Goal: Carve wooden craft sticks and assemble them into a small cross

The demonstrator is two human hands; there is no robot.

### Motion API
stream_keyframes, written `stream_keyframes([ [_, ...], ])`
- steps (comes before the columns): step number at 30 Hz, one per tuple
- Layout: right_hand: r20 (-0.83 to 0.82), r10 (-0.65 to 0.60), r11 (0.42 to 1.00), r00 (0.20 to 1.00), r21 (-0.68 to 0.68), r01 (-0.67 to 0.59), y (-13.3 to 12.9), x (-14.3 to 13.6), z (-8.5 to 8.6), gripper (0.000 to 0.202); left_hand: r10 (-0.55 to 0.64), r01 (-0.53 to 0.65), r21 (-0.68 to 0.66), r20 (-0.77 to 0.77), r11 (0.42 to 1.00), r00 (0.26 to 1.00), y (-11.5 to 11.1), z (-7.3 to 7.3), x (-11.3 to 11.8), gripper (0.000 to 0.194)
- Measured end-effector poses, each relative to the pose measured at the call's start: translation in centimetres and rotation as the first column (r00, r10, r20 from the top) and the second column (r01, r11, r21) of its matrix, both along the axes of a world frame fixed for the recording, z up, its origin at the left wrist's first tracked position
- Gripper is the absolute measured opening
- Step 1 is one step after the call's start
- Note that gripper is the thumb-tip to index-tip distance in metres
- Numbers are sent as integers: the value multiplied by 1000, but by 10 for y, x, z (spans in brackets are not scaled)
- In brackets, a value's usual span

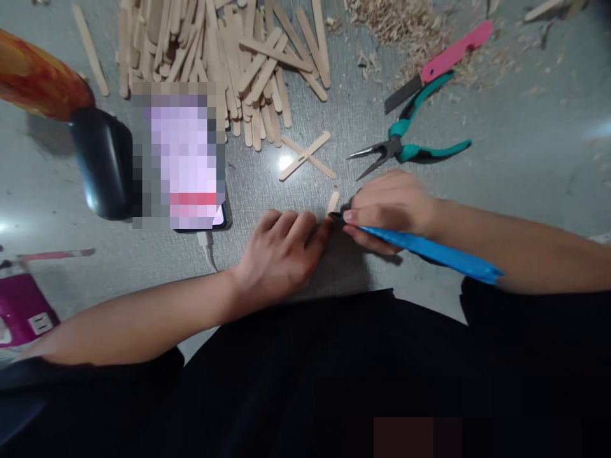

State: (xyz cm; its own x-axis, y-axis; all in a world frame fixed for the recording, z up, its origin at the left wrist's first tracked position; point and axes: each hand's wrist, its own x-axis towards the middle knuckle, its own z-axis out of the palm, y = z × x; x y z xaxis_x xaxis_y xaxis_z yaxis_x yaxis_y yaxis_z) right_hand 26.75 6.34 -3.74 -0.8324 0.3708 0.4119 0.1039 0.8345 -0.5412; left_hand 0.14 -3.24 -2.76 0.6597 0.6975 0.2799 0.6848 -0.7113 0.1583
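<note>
My left hand [286,251] is closed, its thumb and fingertips pinning a wooden craft stick [333,202] to the table; only the stick's far end shows. In my right hand [394,207] is a slim blue-handled cutter knife [429,248], gripped near its front like a pen. Its dark tip meets the stick beside my left fingertips, and the exact contact is hidden. Just beyond my hands, two craft sticks [315,150] lie crossed in an X, with a small dark slot near the crossing.
A pile of craft sticks [260,63] lies at the back. Open needle-nose pliers [392,147], a pink-handled blade [442,60] and wood shavings [401,22] are at right. Leftward are a plugged-in phone [220,219], a black mouse [102,162], an orange cylinder [42,73] and a purple box [23,305].
</note>
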Motion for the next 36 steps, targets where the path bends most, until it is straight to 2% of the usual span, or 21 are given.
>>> stream_keyframes([
  [3, -194, -144, 989, 970, -5, 146, -2, 0, -1, 19, 7, -7, 39, 10, 999, 1000, 1, -2, 1, 31],
  [6, -222, -252, 968, 942, -52, 247, -3, -3, 0, 13, 7, -9, 61, 38, 998, 999, 2, -5, 2, 31],
  [11, -165, -139, 990, 976, -6, 140, -2, -7, 0, 9, 4, -6, 42, 55, 999, 999, 4, -6, 2, 31],
  [17, -148, -150, 989, 978, -9, 151, -1, -6, -2, 10, 0, 0, -2, 54, 1000, 999, 3, -5, 0, 31],
  [36, -151, -115, 993, 982, 9, 117, 0, -5, -2, 17, 16, -15, -19, 39, 1000, 999, 0, -8, 0, 31],
])
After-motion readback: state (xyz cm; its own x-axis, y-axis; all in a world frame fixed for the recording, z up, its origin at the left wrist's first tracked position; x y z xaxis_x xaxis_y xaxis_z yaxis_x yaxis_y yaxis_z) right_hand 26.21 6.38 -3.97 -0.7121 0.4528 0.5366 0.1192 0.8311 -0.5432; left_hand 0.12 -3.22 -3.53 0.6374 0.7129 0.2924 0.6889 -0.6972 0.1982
